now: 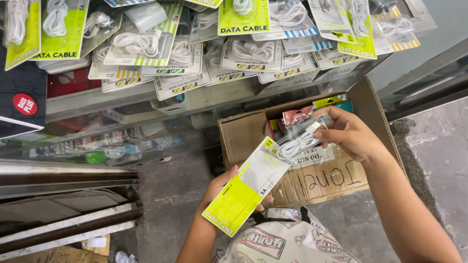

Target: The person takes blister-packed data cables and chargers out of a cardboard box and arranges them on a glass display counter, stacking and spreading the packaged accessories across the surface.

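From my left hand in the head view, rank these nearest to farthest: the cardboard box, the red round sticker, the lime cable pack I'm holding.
1. Lime cable pack: in the left hand itself, its lower end.
2. Cardboard box: just above and to the right, on the floor.
3. Red round sticker: far left, on a dark package by the shelf.

Packaged white cables (146, 46) crowd a glass counter (97, 141) beside an open cardboard box (317, 178) on concrete.
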